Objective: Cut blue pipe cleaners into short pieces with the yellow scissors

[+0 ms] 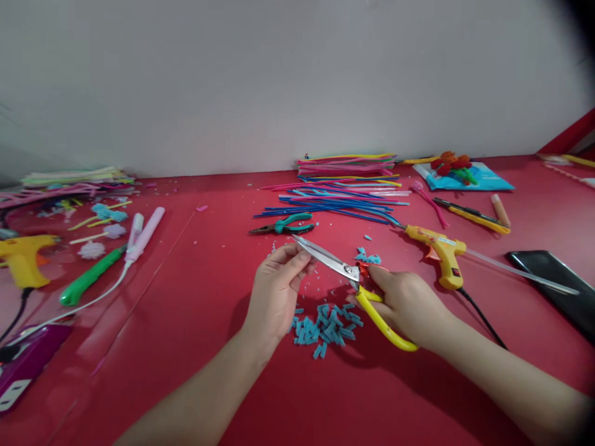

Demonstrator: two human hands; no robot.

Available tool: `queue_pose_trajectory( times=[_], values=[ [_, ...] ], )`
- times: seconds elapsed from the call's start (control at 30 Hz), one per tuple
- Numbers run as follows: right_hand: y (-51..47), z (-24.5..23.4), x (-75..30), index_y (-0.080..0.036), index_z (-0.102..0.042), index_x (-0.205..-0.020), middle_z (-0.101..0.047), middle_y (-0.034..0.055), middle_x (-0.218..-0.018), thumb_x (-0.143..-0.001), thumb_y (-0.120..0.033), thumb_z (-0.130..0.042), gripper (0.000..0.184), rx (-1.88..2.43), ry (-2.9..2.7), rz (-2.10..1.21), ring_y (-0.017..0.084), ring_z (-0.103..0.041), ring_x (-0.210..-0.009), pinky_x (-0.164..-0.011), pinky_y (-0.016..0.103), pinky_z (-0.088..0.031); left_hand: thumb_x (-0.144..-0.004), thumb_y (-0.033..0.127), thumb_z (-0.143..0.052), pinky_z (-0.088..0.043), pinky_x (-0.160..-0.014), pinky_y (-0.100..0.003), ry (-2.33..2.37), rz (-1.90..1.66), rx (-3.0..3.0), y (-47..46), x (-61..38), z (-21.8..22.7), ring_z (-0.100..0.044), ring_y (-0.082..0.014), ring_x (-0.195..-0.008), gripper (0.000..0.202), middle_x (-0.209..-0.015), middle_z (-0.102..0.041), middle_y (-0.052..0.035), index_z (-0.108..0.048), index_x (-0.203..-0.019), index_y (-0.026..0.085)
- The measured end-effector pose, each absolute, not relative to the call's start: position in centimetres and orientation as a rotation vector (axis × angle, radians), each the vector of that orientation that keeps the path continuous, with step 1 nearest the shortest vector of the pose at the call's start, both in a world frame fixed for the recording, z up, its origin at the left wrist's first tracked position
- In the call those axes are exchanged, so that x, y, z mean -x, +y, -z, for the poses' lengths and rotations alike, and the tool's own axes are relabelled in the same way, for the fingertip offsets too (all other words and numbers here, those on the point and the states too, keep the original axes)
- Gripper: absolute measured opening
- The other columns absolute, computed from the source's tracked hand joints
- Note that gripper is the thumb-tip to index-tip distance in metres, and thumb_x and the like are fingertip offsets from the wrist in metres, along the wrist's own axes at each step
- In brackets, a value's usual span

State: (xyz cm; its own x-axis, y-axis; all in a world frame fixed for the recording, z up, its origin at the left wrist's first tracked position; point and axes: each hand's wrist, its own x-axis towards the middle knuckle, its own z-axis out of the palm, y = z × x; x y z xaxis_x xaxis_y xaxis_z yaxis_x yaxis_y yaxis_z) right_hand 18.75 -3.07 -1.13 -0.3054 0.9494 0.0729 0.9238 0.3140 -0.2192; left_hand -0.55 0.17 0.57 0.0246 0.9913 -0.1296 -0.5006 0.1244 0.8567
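My right hand [409,303] grips a pair of scissors [328,257] with a yellow handle, the blades pointing up and to the left. A small red piece shows by the pivot under my right thumb. My left hand [279,288] is closed in a pinch beside the blade tips; whatever lies between its fingers is hidden or too small to name. Below the scissors is a pile of short light-blue fuzzy pieces [325,328], partly behind my left hand. Some curled blue bits [367,257] lie just beyond the pivot.
Beyond my hands lie teal-handled pliers [283,226] and bundled pipe cleaners [344,198]. A yellow glue gun [437,251], utility knife [474,215] and black phone [558,285] are at right. Leftward are another glue gun [25,257], a pink hair-straightener-like tool [144,235] and a purple power strip [37,365].
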Motion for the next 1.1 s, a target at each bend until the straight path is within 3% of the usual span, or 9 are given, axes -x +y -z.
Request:
queue_pose_trajectory(
  times=[0.37, 0.47, 0.6, 0.77, 1.1],
  values=[
    [-2.9, -0.3, -18.0, -0.021, -0.043, -0.069, -0.048, -0.0009, -0.051, -0.072, -0.061, -0.034, 0.041, 1.885, -2.240, -0.415, 0.012, -0.042, -0.042, -0.044, 0.023, -0.018, -0.068, 0.017, -0.059, -0.042, -0.062, -0.017, 0.881, -1.208, -0.766, 0.2, 0.5, -0.4, -0.053, -0.0061, -0.062, 0.006, -0.068, -0.059, 0.0001, -0.061, -0.074, 0.015],
    [-2.9, -0.1, -17.9, -0.020, -0.044, -0.069, -0.048, -0.0007, -0.053, -0.074, -0.054, -0.038, 0.035, 1.808, -2.172, -0.538, 0.012, -0.043, -0.047, -0.045, 0.023, -0.022, -0.068, 0.017, -0.059, -0.041, -0.062, -0.018, 0.873, -1.091, -0.784, -0.1, 0.3, -0.1, -0.054, -0.0074, -0.064, 0.006, -0.069, -0.060, -0.0005, -0.060, -0.074, 0.015],
    [-3.0, -0.2, -17.4, -0.019, -0.047, -0.074, -0.044, -0.0032, -0.056, -0.078, -0.040, -0.040, 0.022, 1.589, -1.865, -0.946, 0.009, -0.040, -0.049, -0.045, 0.021, -0.028, -0.068, 0.020, -0.059, -0.041, -0.061, -0.020, 0.866, -0.873, -0.861, -0.8, -0.4, 0.1, -0.054, -0.0088, -0.062, 0.008, -0.067, -0.061, -0.0022, -0.061, -0.074, 0.014],
    [-3.3, -1.0, -16.7, -0.019, -0.047, -0.080, -0.044, -0.0063, -0.053, -0.070, -0.036, -0.052, 0.020, 1.429, -1.498, -1.326, 0.007, -0.038, -0.042, -0.041, 0.019, -0.033, -0.070, 0.022, -0.057, -0.038, -0.056, -0.020, 0.842, -0.693, -1.020, -1.3, -1.0, -0.5, -0.050, -0.0089, -0.057, 0.010, -0.061, -0.055, -0.0008, -0.062, -0.071, 0.013],
    [-3.3, -1.4, -16.7, -0.019, -0.045, -0.066, -0.038, -0.0084, -0.038, -0.074, -0.033, -0.043, 0.017, 1.566, -1.516, -1.219, 0.007, -0.038, -0.036, -0.039, 0.019, -0.031, -0.070, 0.025, -0.055, -0.041, -0.060, -0.022, 0.962, -0.675, -1.291, -1.5, -1.0, -0.2, -0.052, -0.0108, -0.062, 0.013, -0.067, -0.058, -0.0010, -0.060, -0.075, 0.014]
  ],
)
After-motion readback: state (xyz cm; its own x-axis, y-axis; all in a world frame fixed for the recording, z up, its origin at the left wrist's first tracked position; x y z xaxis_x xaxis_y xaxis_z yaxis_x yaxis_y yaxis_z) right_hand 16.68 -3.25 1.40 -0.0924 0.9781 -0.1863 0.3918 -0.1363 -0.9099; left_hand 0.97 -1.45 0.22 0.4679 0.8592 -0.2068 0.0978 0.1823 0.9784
